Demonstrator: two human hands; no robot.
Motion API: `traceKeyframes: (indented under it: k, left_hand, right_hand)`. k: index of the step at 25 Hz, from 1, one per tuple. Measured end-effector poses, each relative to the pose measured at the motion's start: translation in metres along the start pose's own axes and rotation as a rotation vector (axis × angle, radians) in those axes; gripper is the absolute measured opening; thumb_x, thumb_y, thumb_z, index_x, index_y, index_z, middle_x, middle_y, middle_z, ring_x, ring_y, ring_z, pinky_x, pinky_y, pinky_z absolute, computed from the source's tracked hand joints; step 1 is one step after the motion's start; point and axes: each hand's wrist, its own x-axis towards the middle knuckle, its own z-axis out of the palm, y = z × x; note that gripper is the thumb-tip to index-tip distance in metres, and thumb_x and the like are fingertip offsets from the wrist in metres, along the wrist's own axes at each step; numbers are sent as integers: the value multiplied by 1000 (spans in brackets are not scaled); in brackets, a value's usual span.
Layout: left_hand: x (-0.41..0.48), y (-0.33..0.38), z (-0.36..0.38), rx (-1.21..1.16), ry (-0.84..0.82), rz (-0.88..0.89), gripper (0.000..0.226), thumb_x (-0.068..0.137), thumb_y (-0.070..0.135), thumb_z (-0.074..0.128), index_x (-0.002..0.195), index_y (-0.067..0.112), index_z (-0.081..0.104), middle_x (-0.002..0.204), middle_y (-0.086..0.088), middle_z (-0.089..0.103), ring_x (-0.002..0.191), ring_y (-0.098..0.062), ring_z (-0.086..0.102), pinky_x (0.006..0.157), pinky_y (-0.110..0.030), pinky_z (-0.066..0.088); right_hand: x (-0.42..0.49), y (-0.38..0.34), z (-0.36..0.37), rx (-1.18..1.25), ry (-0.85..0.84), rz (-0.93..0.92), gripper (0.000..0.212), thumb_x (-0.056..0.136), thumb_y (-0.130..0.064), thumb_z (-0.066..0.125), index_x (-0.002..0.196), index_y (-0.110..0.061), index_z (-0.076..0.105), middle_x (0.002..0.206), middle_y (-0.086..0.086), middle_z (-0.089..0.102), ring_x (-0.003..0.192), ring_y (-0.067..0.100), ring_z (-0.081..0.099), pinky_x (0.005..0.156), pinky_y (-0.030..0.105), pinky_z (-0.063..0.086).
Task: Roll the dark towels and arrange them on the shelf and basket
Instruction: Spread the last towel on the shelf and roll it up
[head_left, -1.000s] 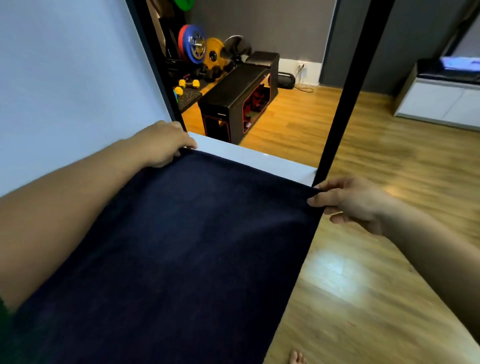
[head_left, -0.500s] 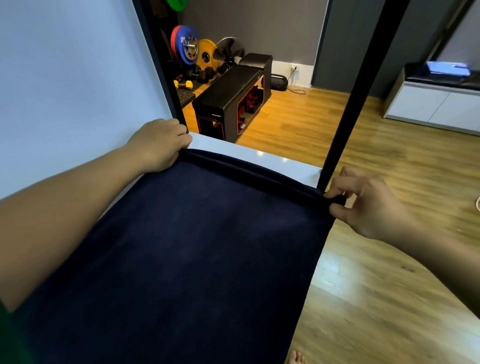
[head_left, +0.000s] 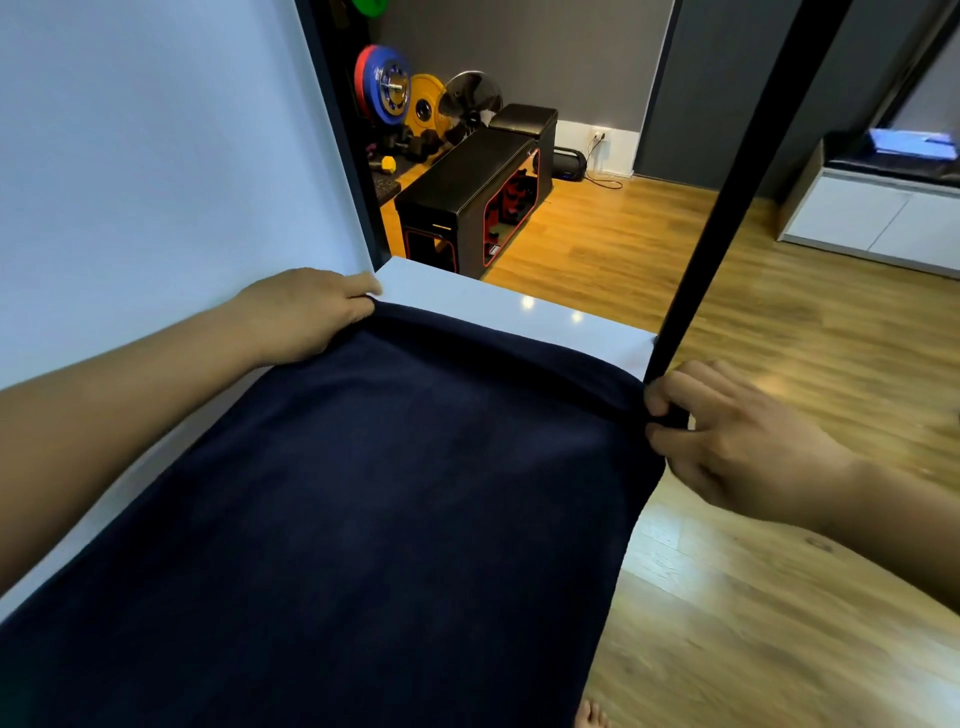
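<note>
A dark navy towel (head_left: 374, 509) lies spread flat over a white shelf board (head_left: 498, 306), covering most of it. Its far edge is turned over into a thin roll running across the board. My left hand (head_left: 306, 312) grips the far left end of that roll, fingers curled round it next to the wall. My right hand (head_left: 727, 441) pinches the far right end of the roll at the board's right edge, just beside the black post (head_left: 727, 208).
A pale wall (head_left: 156, 156) runs along the left of the board. The wooden floor (head_left: 753, 597) lies to the right. Beyond stand a black bench box (head_left: 467, 197), coloured weight plates (head_left: 395, 93) and a white cabinet (head_left: 883, 218).
The towel's far edge, flat a second ago, has been turned over into a small roll. Both hands curled round its ends, and the rolled edge drew slightly nearer to me.
</note>
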Motion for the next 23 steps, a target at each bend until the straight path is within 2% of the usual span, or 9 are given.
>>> traceKeyframes:
  k: [2, 4, 6, 8, 11, 13, 16, 20, 23]
  left_hand:
    - [3, 2, -10, -19, -100, -40, 17, 95, 15, 46, 96, 14, 63, 109, -2, 63, 87, -24, 58, 74, -39, 51]
    - [16, 7, -27, -25, -187, -124, 13, 96, 21, 49, 95, 16, 61, 93, -2, 60, 81, -23, 56, 71, -39, 51]
    - [31, 14, -38, -70, -239, -186, 20, 95, 23, 56, 114, 21, 53, 98, -4, 58, 85, -23, 55, 66, -35, 47]
    - [37, 13, -43, -4, -237, -95, 36, 92, 24, 60, 125, 31, 50, 104, 1, 60, 92, -20, 56, 67, -33, 45]
    - [33, 3, -39, 81, -179, 63, 32, 91, 27, 60, 121, 34, 61, 108, 13, 59, 106, -12, 50, 79, -31, 48]
    - [27, 1, -32, -78, -157, 74, 36, 87, 17, 60, 121, 29, 62, 119, 12, 58, 111, -12, 49, 84, -30, 46]
    - [24, 11, -32, -421, -155, -16, 48, 81, 8, 57, 124, 30, 57, 114, 10, 60, 103, -14, 54, 86, -36, 48]
    - [46, 6, -19, -536, -44, -162, 21, 96, 19, 57, 116, 22, 62, 110, -1, 65, 102, -24, 58, 88, -40, 47]
    - [57, 10, -10, -373, 20, -274, 28, 94, 20, 62, 122, 18, 58, 122, -4, 60, 111, -27, 55, 95, -43, 42]
  right_hand:
    - [8, -2, -9, 163, -40, 73, 24, 91, -25, 57, 73, -15, 69, 100, 4, 62, 86, 20, 57, 74, 31, 48]
    - [27, -2, -20, 346, -30, 260, 24, 95, -34, 54, 81, -19, 66, 85, -6, 66, 75, 13, 59, 69, 29, 50]
    - [45, 3, -26, 426, -90, 508, 11, 91, -32, 64, 97, -27, 55, 77, -12, 64, 70, 6, 59, 65, 28, 47]
    - [53, 8, -25, 410, -225, 652, 26, 86, -33, 73, 104, -33, 54, 81, -13, 64, 74, 1, 58, 64, 20, 42]
    - [43, 14, -21, 530, -310, 742, 10, 87, -34, 73, 90, -28, 66, 81, -9, 68, 69, 1, 59, 60, 13, 40]
    - [27, 18, -19, 830, -329, 864, 11, 90, -28, 70, 85, -19, 66, 75, -4, 69, 61, 4, 58, 60, 16, 44]
    - [17, 14, -13, 1304, -155, 1064, 13, 96, -15, 60, 83, -11, 59, 71, -1, 66, 67, 9, 60, 66, 26, 52]
    - [25, 7, -2, 1481, 332, 1259, 13, 99, -18, 56, 87, -19, 53, 73, -3, 65, 59, 7, 61, 55, 23, 51]
    - [24, -1, -2, 1285, 249, 1154, 15, 89, -32, 69, 95, -22, 59, 90, -2, 64, 70, 6, 62, 62, 26, 52]
